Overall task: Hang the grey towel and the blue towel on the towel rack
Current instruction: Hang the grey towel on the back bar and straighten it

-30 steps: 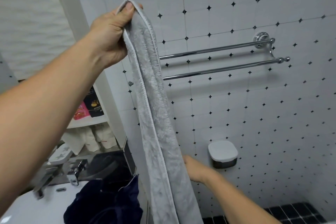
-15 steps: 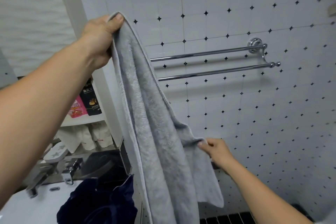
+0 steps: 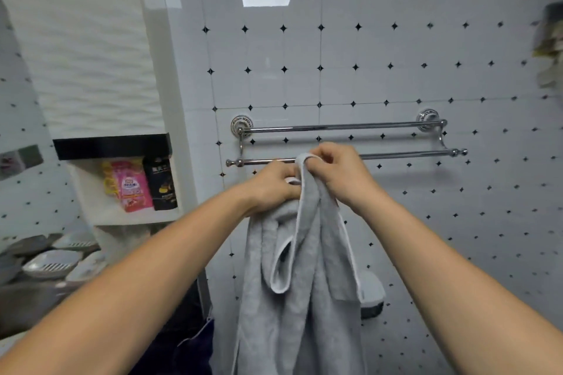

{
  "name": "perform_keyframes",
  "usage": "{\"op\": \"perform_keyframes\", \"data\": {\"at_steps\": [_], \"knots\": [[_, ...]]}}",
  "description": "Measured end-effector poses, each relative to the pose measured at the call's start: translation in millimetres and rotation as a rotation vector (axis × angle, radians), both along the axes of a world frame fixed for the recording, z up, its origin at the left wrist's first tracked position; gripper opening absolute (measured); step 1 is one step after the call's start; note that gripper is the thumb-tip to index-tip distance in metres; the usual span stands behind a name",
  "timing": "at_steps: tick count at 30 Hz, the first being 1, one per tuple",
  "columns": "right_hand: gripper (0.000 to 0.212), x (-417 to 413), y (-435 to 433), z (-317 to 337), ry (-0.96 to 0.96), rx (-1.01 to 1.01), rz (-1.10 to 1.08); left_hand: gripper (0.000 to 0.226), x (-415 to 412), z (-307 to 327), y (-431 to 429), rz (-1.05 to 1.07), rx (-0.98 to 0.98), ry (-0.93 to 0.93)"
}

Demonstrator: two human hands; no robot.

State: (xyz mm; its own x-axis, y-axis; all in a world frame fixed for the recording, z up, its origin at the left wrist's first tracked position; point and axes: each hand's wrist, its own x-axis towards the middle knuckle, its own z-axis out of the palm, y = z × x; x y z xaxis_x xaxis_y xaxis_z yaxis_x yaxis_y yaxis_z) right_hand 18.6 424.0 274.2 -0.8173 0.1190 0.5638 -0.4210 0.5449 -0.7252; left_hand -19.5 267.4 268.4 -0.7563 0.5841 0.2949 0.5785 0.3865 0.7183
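Note:
The grey towel [image 3: 304,298] hangs bunched from both hands, its white-edged top corner pinched just in front of the lower bar. My left hand [image 3: 271,186] grips its upper edge from the left. My right hand [image 3: 341,173] holds the same corner from the right, fingers closed. The chrome towel rack [image 3: 344,126] has two bars on the tiled wall, both bare; the hands cover the middle of the front bar [image 3: 405,155]. A dark blue towel [image 3: 195,350] lies at the bottom, left of the grey one, mostly hidden by my left arm.
A wall niche at the left holds a pink packet [image 3: 131,186] and a black packet [image 3: 161,183]. Soap dishes [image 3: 51,265] sit on the counter at lower left. A white round holder [image 3: 373,292] is fixed to the wall behind the towel.
Both hands came together at the towel's top edge in front of the rack. The left hand dropped from high left; the right hand rose from the towel's lower part. The view shifted toward the rack.

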Motion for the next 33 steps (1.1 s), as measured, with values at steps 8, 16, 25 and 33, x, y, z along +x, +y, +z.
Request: {"op": "perform_keyframes", "data": {"at_steps": [8, 16, 25, 33], "knots": [[0.004, 16.2, 27.4, -38.2, -0.344, 0.113, -0.033, 0.014, -11.0, 5.1, -0.3, 0.15, 0.145, -0.039], [0.047, 26.4, 35.7, -67.9, -0.325, -0.039, 0.031, 0.027, -19.0, 22.0, 4.3, 0.13, 0.236, -0.129], [0.023, 32.1, 66.1, -66.4, -0.41, -0.341, 0.133, 0.02, -16.1, 23.5, -4.9, 0.105, 0.217, -0.196], [0.036, 34.5, 94.0, -38.8, -0.288, -0.771, 0.067, 0.003, -42.3, 13.4, -26.6, 0.562, 0.509, -0.595]]}}
